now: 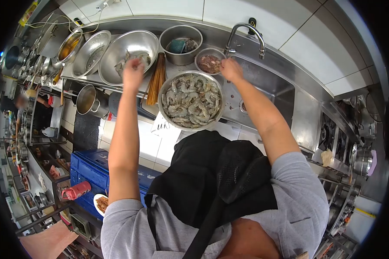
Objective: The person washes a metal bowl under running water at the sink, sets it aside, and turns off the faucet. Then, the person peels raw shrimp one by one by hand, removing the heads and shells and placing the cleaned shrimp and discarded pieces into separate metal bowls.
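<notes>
My left hand [133,74] is over a wide steel bowl [109,64] at the upper left, its fingers bent together. Several grey shrimp [143,57] lie in that bowl right by the fingertips; whether one is pinched in them I cannot make out. At the rim of a small steel bowl [199,56] by the sink, my right hand [231,69] has its fingers curled in; what they hold, if anything, is hidden. Pinkish-brown scraps [209,64] fill part of this small bowl. Between my arms, nearest my body, stands a steel bowl [161,101] heaped with whole shrimp [192,101].
A bamboo whisk brush [156,82] lies between the bowls. Behind it, a steel pot [168,55] holds a green scouring pad [176,46]. The faucet [261,47] arches over the sink [272,82] at right. Further basins line the left counter; a blue cooler [88,166] stands below.
</notes>
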